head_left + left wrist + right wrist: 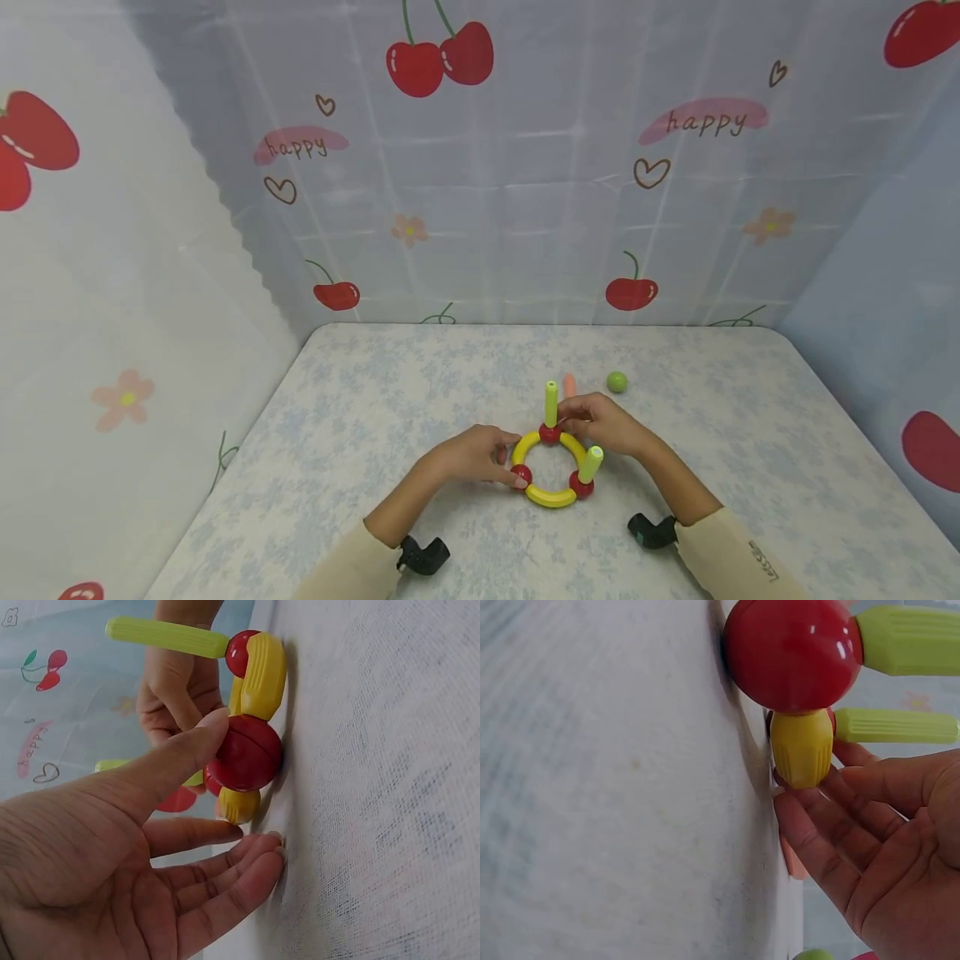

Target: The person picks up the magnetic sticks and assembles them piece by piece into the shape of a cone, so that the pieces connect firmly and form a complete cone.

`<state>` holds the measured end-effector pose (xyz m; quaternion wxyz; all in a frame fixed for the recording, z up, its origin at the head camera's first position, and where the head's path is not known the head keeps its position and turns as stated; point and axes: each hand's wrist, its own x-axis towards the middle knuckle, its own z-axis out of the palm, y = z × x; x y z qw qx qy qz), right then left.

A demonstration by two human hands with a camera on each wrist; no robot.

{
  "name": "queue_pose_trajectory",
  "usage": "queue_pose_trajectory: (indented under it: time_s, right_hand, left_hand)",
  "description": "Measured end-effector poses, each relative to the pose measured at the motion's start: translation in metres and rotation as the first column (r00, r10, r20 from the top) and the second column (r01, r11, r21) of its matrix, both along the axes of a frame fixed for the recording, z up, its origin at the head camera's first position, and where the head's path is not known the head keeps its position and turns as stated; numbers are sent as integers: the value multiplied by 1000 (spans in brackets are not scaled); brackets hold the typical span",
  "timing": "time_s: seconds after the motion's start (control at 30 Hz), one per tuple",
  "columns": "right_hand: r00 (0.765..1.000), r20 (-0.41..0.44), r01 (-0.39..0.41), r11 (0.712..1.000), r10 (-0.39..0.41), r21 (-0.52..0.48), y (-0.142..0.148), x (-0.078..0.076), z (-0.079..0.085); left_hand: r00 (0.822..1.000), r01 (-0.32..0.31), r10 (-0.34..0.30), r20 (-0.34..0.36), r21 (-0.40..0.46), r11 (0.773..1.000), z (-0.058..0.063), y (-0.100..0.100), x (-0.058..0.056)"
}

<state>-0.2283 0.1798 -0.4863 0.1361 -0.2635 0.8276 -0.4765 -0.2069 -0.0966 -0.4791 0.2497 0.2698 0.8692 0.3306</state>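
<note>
On the table lies a toy ring of yellow curved rods point(551, 497) joined by red balls point(581, 485). Two light-green sticks point(551, 404) rise from the far and right balls. My left hand point(476, 454) grips the ring's left side; its thumb lies on the left red ball point(251, 754), the forefinger by a yellow rod point(240, 805). At the far side my right hand point(606, 423) holds the ring near the far ball, fingers curled behind a yellow rod point(802, 748). Its fingertips are partly hidden there.
Beyond the right hand lie an orange-pink stick point(570, 385) and a green ball point(617, 382). Black wrist devices point(426, 556) sit at both sleeves. A printed curtain point(525, 167) hangs behind the patterned table point(360, 383) and at both sides.
</note>
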Motion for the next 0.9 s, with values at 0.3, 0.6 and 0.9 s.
queue_pose_trajectory:
  time_s: [0.3, 0.6, 0.9]
  right_hand:
    - [1000, 14, -8, 1000, 8, -1, 3, -1, -2]
    - [997, 72, 30, 999, -29, -18, 6, -3, -6]
    - [994, 87, 65, 998, -64, -5, 9, -6, -7]
  left_hand:
    - [999, -40, 39, 16, 2, 999, 0, -1, 1]
    - [997, -59, 56, 47, 57, 997, 1, -8, -4]
    - [994, -109, 107, 23, 114, 987, -10, -18, -17]
